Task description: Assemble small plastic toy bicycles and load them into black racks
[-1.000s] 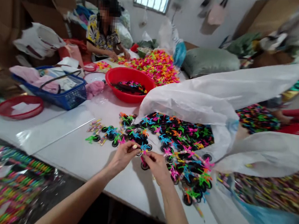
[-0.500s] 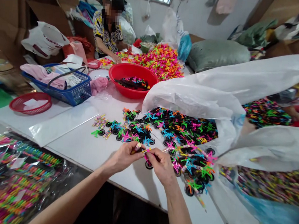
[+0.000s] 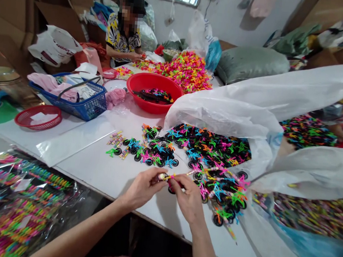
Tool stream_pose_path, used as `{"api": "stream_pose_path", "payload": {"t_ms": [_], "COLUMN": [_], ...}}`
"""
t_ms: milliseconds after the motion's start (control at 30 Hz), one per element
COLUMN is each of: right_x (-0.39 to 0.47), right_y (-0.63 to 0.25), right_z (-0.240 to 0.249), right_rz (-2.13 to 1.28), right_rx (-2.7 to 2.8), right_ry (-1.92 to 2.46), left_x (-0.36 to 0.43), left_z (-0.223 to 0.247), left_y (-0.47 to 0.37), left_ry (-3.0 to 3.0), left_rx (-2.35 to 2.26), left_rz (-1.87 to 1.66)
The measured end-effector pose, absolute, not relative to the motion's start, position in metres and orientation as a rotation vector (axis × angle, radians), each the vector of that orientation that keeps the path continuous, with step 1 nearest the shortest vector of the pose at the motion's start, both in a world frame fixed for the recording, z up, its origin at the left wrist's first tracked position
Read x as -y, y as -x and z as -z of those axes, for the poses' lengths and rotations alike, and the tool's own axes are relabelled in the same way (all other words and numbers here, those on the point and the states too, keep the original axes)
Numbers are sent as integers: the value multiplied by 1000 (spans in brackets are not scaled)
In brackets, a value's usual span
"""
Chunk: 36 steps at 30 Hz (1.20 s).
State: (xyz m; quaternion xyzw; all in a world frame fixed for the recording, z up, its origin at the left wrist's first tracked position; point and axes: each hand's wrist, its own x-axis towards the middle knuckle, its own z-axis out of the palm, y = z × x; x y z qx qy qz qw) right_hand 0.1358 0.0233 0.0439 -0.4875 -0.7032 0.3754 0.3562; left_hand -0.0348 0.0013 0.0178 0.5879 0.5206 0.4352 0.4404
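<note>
Front edge: The white table has a slanting front edge that passes under both arms, and the hands are just inside it.
Open room: Bare table shows beside the left hand, out to a clear plastic sheet. A thin bare strip also shows between the hands and a small heap of toy bikes past them.
Tight side: More bikes and a pencil lie near the right hand, so there is less room there.
Far side: A red tub stands past the small heap, just beside a big white bag.
Left hand: The thumb and fingers pinch a small stick with a pale end.
Right hand: The thumb and fingers pinch a pink toy bike.
Pink bike: It is between the two hands, at the right fingertips and very near the stick. A dark wheel peeks out below. Fingers hide most of it, so I cannot tell if it touches the stick.
</note>
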Motion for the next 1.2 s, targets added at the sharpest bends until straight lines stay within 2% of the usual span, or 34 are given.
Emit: {"api": "stream_pose_path", "payload": {"t_ms": [133, 300, 533, 633, 767, 833, 967, 1133, 1200], "right_x": [-25, -22, -18, -15, -8, -3, 6, 13, 10], "right_y": [-138, -126, -131, -130, -124, -123, -121, -108, -104], "right_z": [-55, -35, -33, -28, -11, -2, 3, -6, -5], "right_rz": [-913, -1312, -1593, -1549, -1306, -1318, -1495, -1327, -1420], "right_rx": [1589, 1448, 1252, 1266, 1389, 1406, 1379, 1387, 1357], "right_ry": [1369, 1316, 1218, 1227, 1357, 1368, 1268, 1224, 1170], "left_x": [-1, 3, 1, 3, 13, 19, 28, 29, 31], "left_z": [-19, -17, -18, -10, 5, 10, 16, 17, 15], "left_y": [37, 36, 29, 26, 22, 22, 30, 43, 53], "left_ry": [-1181, -1180, -1234, -1384, -1468, -1459, -1378, -1014, -1095], "left_rx": [-1179, -1071, -1025, -1114, -1327, -1379, -1291, -1063, -1086], "left_rz": [-1067, -1047, -1047, -1074, -1104, -1072, -969, -1018, -1007]}}
